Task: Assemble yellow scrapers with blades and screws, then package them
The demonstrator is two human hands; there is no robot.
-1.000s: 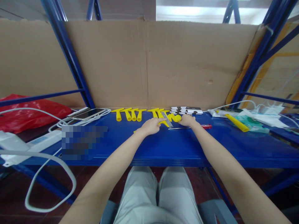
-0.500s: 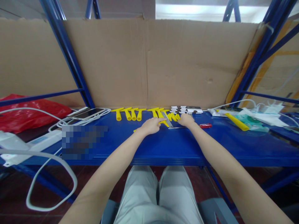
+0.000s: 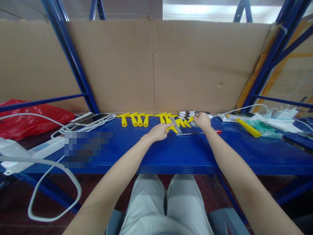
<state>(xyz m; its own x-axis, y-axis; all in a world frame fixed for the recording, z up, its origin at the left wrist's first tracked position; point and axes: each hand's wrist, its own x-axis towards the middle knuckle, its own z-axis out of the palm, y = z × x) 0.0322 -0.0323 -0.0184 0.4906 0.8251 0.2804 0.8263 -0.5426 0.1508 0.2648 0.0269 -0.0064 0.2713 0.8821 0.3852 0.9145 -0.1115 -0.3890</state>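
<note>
Left of the red-handled screwdriver (image 3: 217, 131), I see the left hand (image 3: 160, 132) closed on a yellow scraper (image 3: 172, 129) with a flat grey blade (image 3: 176, 126); beyond the shaft, small yellow wedges (image 3: 186, 123), then the right hand (image 3: 202, 120), its grip unclear to me

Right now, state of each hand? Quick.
Left hand: closed, holding the yellow tool with a metal blade.
Right hand: fingers curled at a small yellow piece; grip can't be told.

The blue shelf (image 3: 156, 155) carries yellow T-shaped pieces (image 3: 124, 122), black-and-white packets (image 3: 186, 114) and a red-handled tool (image 3: 218, 132).
</note>
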